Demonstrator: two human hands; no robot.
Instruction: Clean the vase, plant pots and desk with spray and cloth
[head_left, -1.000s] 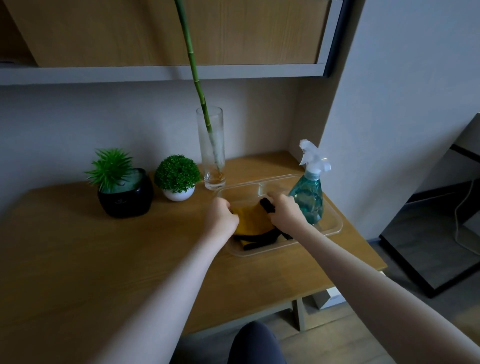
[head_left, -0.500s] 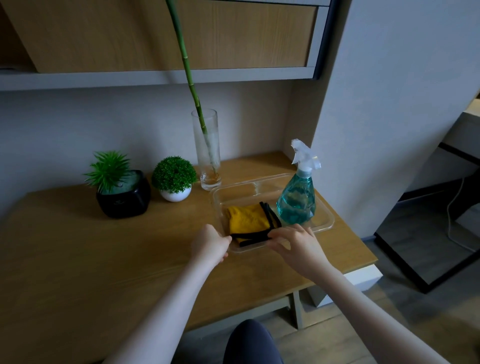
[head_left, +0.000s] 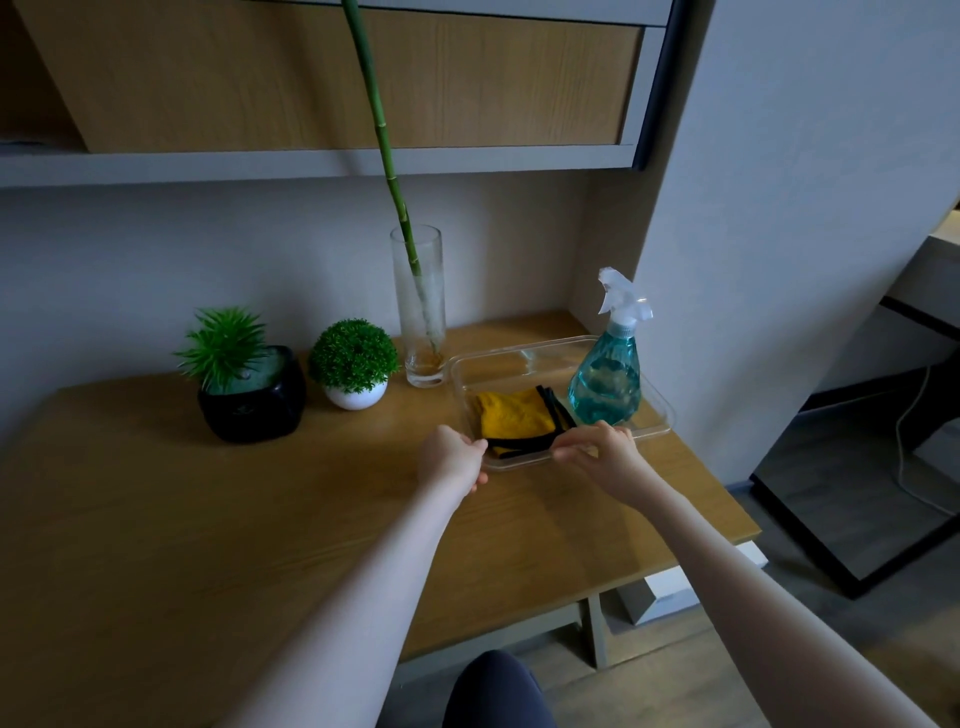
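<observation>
While both hands sit at the near edge of the clear plastic tray (head_left: 657, 402), the left hand (head_left: 451, 457) curls its fingers round the tray's near-left corner, and the right hand (head_left: 605, 454) pinches the near rim with thumb and bent fingers. Inside the tray a folded yellow cloth (head_left: 511, 415) with black edging lies in the left part, just ahead of the two hands. The spray bottle (head_left: 608, 382), filled with blue-green liquid and topped with a white trigger, stands upright in the tray's right part, just beside the cloth.

The tray rests on the right end of a wooden desk (head_left: 208, 519). Behind its far-left corner stands a tall glass vase (head_left: 421, 312) holding a green bamboo stalk (head_left: 382, 130) that leans up to the left past the shelf above. To the left of the vase is a small round white pot (head_left: 356, 397) with a ball of green leaves, and left of that a black pot (head_left: 254, 402) with a spiky green plant. The two pots stand near each other but apart.
</observation>
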